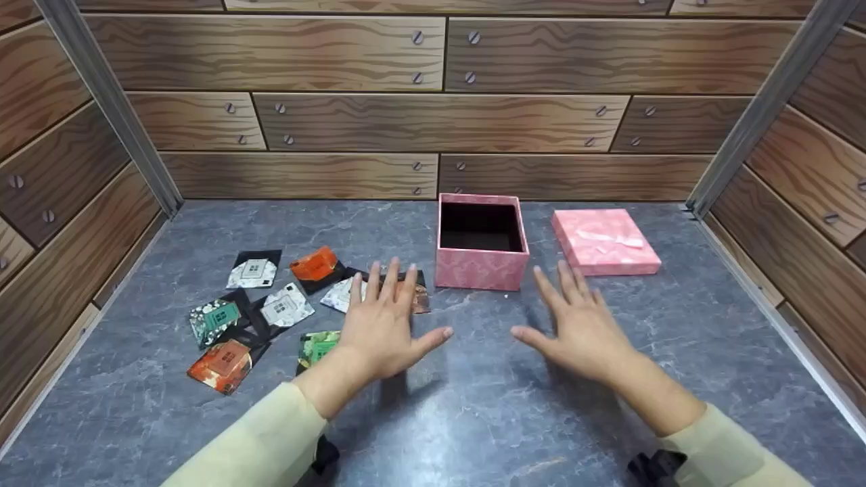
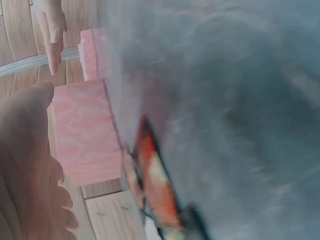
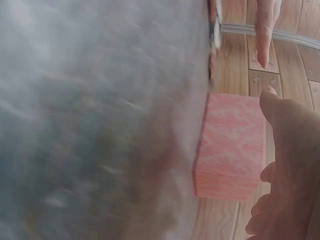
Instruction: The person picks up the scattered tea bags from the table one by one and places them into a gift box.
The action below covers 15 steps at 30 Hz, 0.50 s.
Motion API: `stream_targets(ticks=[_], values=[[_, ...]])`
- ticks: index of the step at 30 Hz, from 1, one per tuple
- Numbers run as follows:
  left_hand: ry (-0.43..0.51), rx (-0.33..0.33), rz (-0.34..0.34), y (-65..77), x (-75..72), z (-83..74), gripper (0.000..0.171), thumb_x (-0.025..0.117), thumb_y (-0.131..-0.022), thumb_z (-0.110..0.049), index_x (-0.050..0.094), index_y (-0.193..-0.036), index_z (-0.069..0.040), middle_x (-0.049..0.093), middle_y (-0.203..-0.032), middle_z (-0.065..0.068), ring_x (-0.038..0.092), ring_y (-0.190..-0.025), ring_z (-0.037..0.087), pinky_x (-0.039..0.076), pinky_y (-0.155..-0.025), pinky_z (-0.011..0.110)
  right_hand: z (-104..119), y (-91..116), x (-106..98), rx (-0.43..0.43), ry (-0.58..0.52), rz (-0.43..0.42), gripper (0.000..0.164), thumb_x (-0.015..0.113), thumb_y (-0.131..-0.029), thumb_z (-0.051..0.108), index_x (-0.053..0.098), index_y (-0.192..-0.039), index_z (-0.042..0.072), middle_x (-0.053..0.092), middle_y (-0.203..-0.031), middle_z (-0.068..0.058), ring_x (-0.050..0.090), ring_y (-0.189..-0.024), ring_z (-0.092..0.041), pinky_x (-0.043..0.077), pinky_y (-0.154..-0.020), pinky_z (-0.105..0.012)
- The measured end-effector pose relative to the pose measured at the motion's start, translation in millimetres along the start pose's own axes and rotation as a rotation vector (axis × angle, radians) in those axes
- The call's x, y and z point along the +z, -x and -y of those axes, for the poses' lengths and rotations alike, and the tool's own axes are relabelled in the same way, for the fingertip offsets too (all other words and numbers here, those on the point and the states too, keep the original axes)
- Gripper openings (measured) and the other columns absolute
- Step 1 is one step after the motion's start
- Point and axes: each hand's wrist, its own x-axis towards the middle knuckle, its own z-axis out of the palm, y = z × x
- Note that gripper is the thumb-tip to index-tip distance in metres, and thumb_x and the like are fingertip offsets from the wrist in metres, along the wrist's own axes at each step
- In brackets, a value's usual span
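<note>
Both hands hover over the table with fingers spread and hold nothing. My left hand point(image 1: 382, 331) overlaps a white packet point(image 1: 338, 295) and a brown-orange packet point(image 1: 419, 301) in the head view. To the right, my right hand point(image 1: 582, 331) is in front of the pink lid point(image 1: 605, 242), which has a bow on top. Between and beyond the hands stands a pink box point(image 1: 479, 269), its top uncovered and its inside dark. The box point(image 2: 87, 130) also shows past the left thumb in the left wrist view, and the same box point(image 3: 230, 145) appears in the right wrist view.
Several small patterned packets lie scattered at the left, among them an orange one point(image 1: 226, 365), a teal-labelled one point(image 1: 215, 318) and a green one point(image 1: 316, 346). Wood-patterned walls point(image 1: 338, 122) close off the back and sides of the grey marbled table point(image 1: 467, 433).
</note>
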Motion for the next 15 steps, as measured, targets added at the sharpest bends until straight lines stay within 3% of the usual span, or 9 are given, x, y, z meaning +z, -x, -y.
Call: stream_targets(ticks=[5,10,15], values=[[-0.008,0.020,0.010,-20.0,-14.4,-3.9,0.112,0.027,-0.093,-0.091,0.014,-0.171,-0.012,0.012,-0.176,0.017,0.009,-0.160,0.044,0.008,-0.127,0.064,0,-17,-19,-0.011,-0.004,-0.009,0.109,0.055,-0.095,0.079,0.019,-0.170,0.009,0.001,-0.174,-0.027,0.006,-0.158,-0.051,0.010,-0.124,-0.070],[0.012,0.042,0.033,-44.1,-26.0,-9.1,0.108,0.029,-0.096,-0.087,0.009,-0.172,-0.013,0.008,-0.177,0.014,0.003,-0.161,0.042,0.003,-0.128,0.062,0,-36,-34,-0.033,-0.032,-0.003,0.108,0.053,-0.096,0.079,0.019,-0.170,0.008,-0.001,-0.176,-0.022,0.006,-0.159,-0.050,0.012,-0.124,-0.070],[0.030,0.057,0.030,-66.2,-34.5,-12.7,0.102,0.030,-0.100,-0.082,0.010,-0.172,-0.013,0.010,-0.177,0.011,0.005,-0.161,0.042,0.004,-0.128,0.060,-2,-60,-41,-0.038,-0.065,0.003,0.104,0.052,-0.100,0.074,0.018,-0.170,0.005,0.005,-0.174,-0.026,0.004,-0.160,-0.046,0.012,-0.125,-0.067]])
